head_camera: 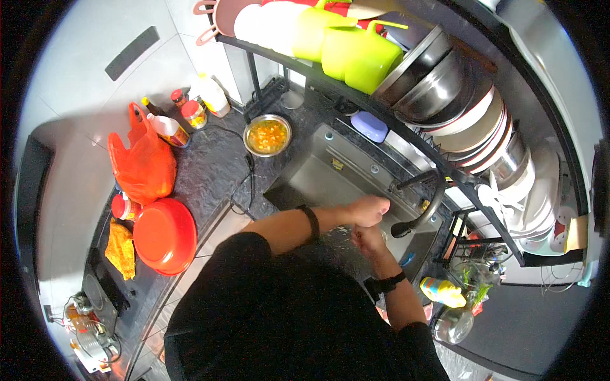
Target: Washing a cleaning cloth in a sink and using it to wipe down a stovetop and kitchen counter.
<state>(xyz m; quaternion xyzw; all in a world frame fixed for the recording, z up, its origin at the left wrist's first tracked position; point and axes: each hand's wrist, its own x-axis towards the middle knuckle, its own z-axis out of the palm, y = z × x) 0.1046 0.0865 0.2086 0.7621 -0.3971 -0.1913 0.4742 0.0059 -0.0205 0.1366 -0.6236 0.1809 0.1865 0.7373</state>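
Note:
Over the grey sink basin (310,181), my left hand (367,210) is curled, knuckles towards the far side. Just below it, my right hand (369,240) is close against it, fingers bent. Whether something small is held between the two hands is hidden. A black band circles each wrist. To the right of the hands, the dark faucet (431,205) arches over the basin with its spray head (401,230) pointing towards them. A small blue item (407,259) lies in the basin's right part, near my right forearm.
On the dark counter stand a metal bowl of diced orange food in liquid (268,136), a red plastic bag (147,166) and a red basin (164,236). A dish rack (305,69) with bowls and plates overhangs the sink. A yellow bottle (443,292) is at the right.

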